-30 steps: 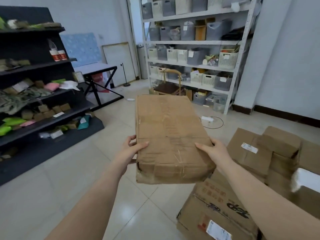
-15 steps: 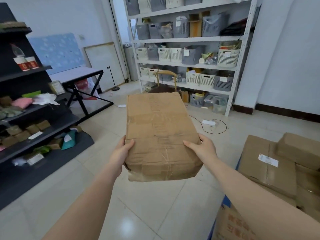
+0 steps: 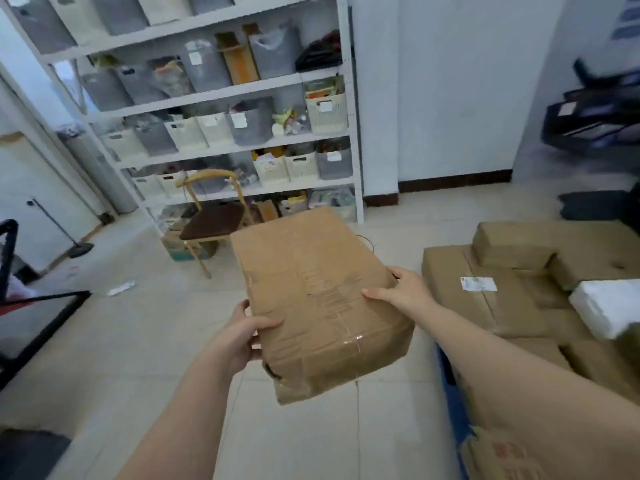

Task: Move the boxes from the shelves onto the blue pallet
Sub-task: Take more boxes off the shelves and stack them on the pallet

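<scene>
So you've got the cardboard box (image 3: 318,299) up in the air in front of you, over the tiled floor (image 3: 138,341), carried between both hands and tilted a bit so its near corner dips toward you. Your left hand (image 3: 242,336) grips the near left edge, thumb curled over the top and the fingers tucked underneath where you can't see them. Your right hand (image 3: 403,292) clamps the right edge, thumb lying flat on the top face and the fingers wrapped round the side. The box is taped up and kinda crumpled at that near corner. Off to the right, near you, the blue pallet (image 3: 450,407) peeks out as a thin blue edge under a pile of stacked cardboard boxes (image 3: 512,299), one with a white label (image 3: 478,284) on top, and a white foam block (image 3: 604,306) lies on the pile further right. Far behind the box there's a wooden chair (image 3: 207,216) with a dark seat, parked in front of a white shelving unit (image 3: 349,98) packed with grey and cream storage bins (image 3: 249,123).
</scene>
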